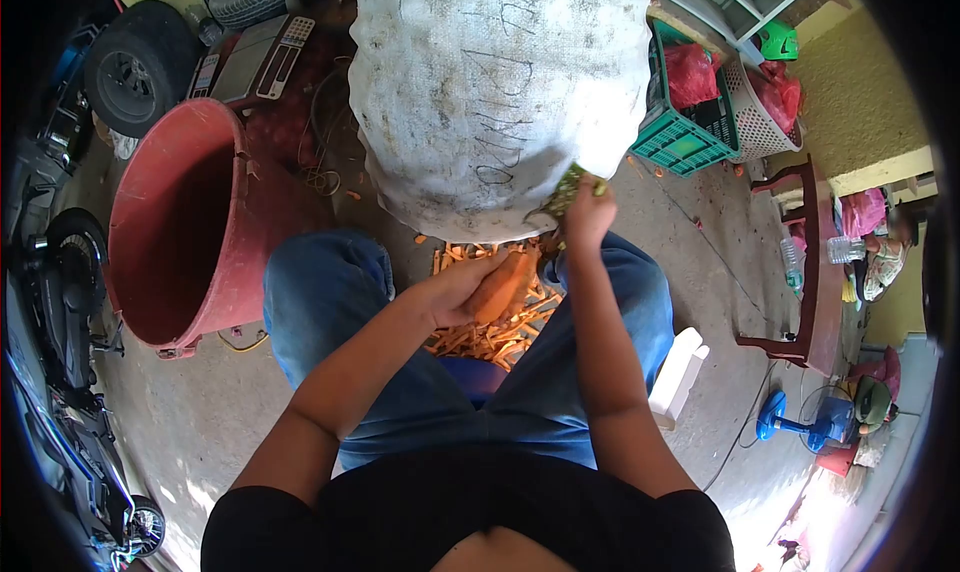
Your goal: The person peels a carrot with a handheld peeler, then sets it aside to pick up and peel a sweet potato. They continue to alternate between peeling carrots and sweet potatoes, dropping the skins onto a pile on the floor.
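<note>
Between my knees, my left hand [462, 288] is wrapped round a large peeled orange root [506, 284], like a sweet potato or a carrot. My right hand [590, 218] is closed on a green speckled flat thing [566, 192], raised just right of the root and in front of the sack; I cannot tell what kind of tool it is. Below both hands stands a dark blue tub [470, 375] filled with orange cut sticks [486, 344]. The root and my left hand hide part of the sticks.
A big white woven sack [500, 92] with handwriting stands right in front of me. At left is a red barrel [235, 232]; at right, a green crate [690, 137] and a white box [678, 377]. Farther right are a reddish wooden frame [822, 272] and a blue fan [772, 417].
</note>
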The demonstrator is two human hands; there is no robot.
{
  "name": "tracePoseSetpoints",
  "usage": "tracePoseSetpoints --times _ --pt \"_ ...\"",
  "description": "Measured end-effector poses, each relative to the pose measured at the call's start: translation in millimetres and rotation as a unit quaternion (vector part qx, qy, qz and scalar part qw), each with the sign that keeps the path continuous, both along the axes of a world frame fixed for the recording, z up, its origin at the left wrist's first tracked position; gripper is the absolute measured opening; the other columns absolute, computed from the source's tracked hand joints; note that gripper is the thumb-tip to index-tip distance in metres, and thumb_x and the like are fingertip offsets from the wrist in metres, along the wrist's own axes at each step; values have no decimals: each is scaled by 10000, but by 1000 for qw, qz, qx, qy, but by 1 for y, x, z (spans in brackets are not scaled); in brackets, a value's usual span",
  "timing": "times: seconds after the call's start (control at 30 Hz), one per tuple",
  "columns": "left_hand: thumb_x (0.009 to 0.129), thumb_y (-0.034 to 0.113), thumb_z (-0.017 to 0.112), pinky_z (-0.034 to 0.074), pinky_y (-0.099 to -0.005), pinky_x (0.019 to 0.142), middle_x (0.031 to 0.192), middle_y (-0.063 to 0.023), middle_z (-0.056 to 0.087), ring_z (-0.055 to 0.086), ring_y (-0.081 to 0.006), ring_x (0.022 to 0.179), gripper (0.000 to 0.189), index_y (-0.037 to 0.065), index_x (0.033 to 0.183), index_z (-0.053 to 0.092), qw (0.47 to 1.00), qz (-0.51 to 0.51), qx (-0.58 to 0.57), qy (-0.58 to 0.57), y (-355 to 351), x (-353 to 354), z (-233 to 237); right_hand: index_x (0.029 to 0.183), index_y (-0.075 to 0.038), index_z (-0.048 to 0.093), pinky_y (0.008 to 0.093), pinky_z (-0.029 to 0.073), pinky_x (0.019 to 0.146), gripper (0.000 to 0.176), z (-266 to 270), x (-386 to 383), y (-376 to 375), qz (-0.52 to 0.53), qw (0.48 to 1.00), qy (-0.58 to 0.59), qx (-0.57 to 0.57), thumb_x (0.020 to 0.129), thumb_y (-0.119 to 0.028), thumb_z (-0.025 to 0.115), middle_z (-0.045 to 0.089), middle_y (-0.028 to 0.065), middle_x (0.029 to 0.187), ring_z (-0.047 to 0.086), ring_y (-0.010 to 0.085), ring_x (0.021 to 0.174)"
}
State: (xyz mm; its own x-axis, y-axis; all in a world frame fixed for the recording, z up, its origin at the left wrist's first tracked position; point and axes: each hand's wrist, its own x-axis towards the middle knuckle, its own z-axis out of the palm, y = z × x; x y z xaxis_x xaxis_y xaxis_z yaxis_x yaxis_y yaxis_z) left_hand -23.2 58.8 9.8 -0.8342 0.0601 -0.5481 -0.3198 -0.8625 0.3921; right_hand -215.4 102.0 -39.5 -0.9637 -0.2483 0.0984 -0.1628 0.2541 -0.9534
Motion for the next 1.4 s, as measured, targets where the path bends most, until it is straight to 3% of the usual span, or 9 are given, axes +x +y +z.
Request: tracePoseSetpoints --times 0.23,0.33,0.47,0.67,0.9,0.97,1.1,1.33,1.4 --pt "865 387 325 456 -296 538 724 -71 489 509 -163 663 339 85 910 472 985 53 123 106 -21 -7 -40 731 14 527 263 360 433 215 48 54 1 98 982 -126 -103 828 -171 477 525 61 573 462 117 468" --pt "875 380 298 447 -304 547 730 -64 513 531 -175 696 347 86 917 479 988 105 95 56 -14 -12 -29 810 30 525 325 391 494 201 43 83 -2 157 982 94 -36 833 -160 465 513 129 569 494 203 500" --pt "891 386 250 462 -308 593 783 -39 537 553 -173 755 386 86 986 474 983 175 48 -5 -9 -14 -22 797 39 520 341 391 498 191 46 88 -2 157 984 85 -12 821 -146 481 518 184 595 513 254 515" --pt "898 366 244 465 -304 590 806 -63 531 551 -166 688 388 56 997 454 995 -34 -20 92 0 -2 -27 714 40 516 340 381 475 213 16 19 -5 34 996 77 17 797 -154 485 506 150 546 468 208 469" --pt "889 382 257 433 -270 490 710 -80 509 516 -164 618 394 50 927 465 997 57 34 30 -7 -9 -29 708 43 510 271 351 432 223 33 17 4 14 999 -13 -37 818 -149 480 472 47 513 446 106 469" --pt "884 372 279 437 -272 522 709 -70 503 514 -158 643 372 57 916 474 992 105 74 4 -11 -11 -27 732 37 512 258 355 440 223 45 47 3 106 986 -80 -99 828 -161 476 495 53 545 457 107 475" --pt "873 352 317 443 -301 585 814 -70 552 540 -166 690 338 71 933 495 981 158 99 49 -7 -12 -25 828 31 521 312 410 546 212 39 83 2 164 984 27 -66 836 -174 470 536 132 630 518 209 556" --pt "887 318 284 434 -302 553 813 -80 552 537 -169 711 321 70 963 475 985 156 73 19 -7 -12 -29 799 34 525 317 405 533 208 37 79 1 141 988 57 -17 825 -165 470 536 155 620 517 219 547" --pt "894 340 260 433 -296 535 754 -85 517 517 -167 680 346 61 961 453 990 44 81 109 -13 -7 -45 764 42 525 315 401 516 216 25 58 -1 104 994 21 -17 813 -163 480 529 153 594 507 216 524"
